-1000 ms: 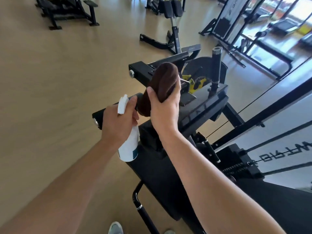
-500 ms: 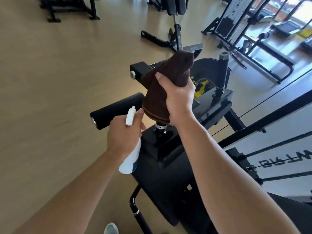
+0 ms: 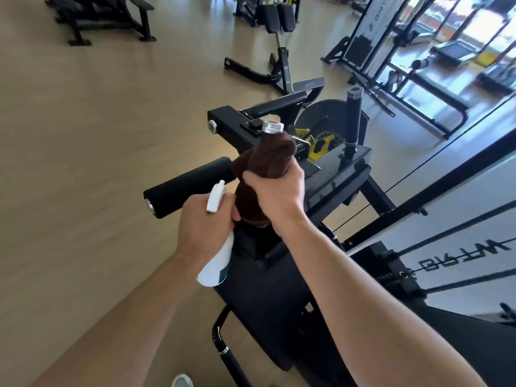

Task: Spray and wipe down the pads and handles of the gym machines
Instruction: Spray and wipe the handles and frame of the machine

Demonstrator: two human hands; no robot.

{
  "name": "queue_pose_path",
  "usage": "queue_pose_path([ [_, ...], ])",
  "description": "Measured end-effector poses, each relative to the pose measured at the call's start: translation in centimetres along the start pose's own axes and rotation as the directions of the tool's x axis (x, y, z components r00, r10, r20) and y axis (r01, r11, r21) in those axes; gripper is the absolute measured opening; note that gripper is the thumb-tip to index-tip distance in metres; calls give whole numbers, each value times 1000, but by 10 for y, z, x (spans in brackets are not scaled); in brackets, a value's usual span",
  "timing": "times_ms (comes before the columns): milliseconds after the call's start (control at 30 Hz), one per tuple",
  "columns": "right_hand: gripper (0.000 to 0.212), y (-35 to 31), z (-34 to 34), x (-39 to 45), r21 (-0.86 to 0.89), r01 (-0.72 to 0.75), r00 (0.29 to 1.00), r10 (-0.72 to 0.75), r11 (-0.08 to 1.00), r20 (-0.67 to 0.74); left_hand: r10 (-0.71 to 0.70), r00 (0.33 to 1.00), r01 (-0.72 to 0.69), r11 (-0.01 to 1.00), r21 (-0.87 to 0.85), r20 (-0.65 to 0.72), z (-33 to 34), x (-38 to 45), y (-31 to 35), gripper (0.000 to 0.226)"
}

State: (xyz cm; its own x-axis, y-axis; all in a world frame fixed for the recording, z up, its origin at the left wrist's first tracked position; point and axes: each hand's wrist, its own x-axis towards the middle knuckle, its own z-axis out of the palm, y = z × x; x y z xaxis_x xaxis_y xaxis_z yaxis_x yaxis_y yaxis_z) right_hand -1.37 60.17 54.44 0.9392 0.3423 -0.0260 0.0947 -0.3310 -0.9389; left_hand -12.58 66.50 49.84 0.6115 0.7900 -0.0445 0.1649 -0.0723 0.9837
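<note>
My right hand (image 3: 275, 192) grips a dark brown cloth (image 3: 269, 157) wrapped around an upright handle of the black gym machine (image 3: 343, 174). The handle's metal end cap (image 3: 272, 127) pokes out above the cloth. My left hand (image 3: 202, 229) holds a white spray bottle (image 3: 216, 265) just left of the cloth, nozzle up. A black roller pad (image 3: 190, 185) sticks out to the left behind my left hand. A second upright handle (image 3: 354, 118) stands bare further right.
Other black benches and machines (image 3: 275, 51) stand on the wooden floor beyond. A cable frame and white panel (image 3: 446, 247) run along the right. A black tube frame (image 3: 223, 347) sits low by my shoe (image 3: 181, 381).
My right hand slid the cloth down the handle, uncovering its metal end cap. The left hand with the bottle stayed close beside it.
</note>
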Motion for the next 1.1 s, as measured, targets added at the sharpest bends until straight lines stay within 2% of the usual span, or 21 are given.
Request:
queue_pose_path([
  [133,32,-57,6,39,60,165,979,-156,984,-132,2,1000,-1,1000,-15,24,-4,9,21,52],
  [233,25,-65,6,46,58,254,960,-244,965,-140,6,1000,-6,1000,-1,13,-6,11,30,53],
  [333,26,-45,6,34,95,230,969,-219,968,-119,2,1000,-2,1000,5,-8,-6,8,30,53],
  [400,31,-19,5,22,29,180,980,-177,983,-95,23,999,-23,1000,-1,-31,-6,2,29,53],
  [533,43,20,-1,-5,-88,27,999,-23,996,47,81,994,-83,996,-22,-68,-8,-5,30,50],
  [667,37,5,0,0,-50,-18,1000,18,999,6,119,992,-119,993,-11,-39,-16,-8,32,50],
  [800,33,-47,4,27,103,44,996,-36,994,-76,140,989,-140,990,-11,-43,-33,-10,20,53],
  [867,32,-66,5,35,112,103,991,-92,988,-95,116,992,-116,993,8,-51,-35,-12,12,52],
  [967,31,-57,6,31,78,177,981,-170,981,-89,79,996,-77,996,35,-49,-30,-17,7,50],
  [1100,36,-11,0,10,-34,134,991,-134,990,-17,33,999,-33,999,16,-36,-23,-24,9,50],
])
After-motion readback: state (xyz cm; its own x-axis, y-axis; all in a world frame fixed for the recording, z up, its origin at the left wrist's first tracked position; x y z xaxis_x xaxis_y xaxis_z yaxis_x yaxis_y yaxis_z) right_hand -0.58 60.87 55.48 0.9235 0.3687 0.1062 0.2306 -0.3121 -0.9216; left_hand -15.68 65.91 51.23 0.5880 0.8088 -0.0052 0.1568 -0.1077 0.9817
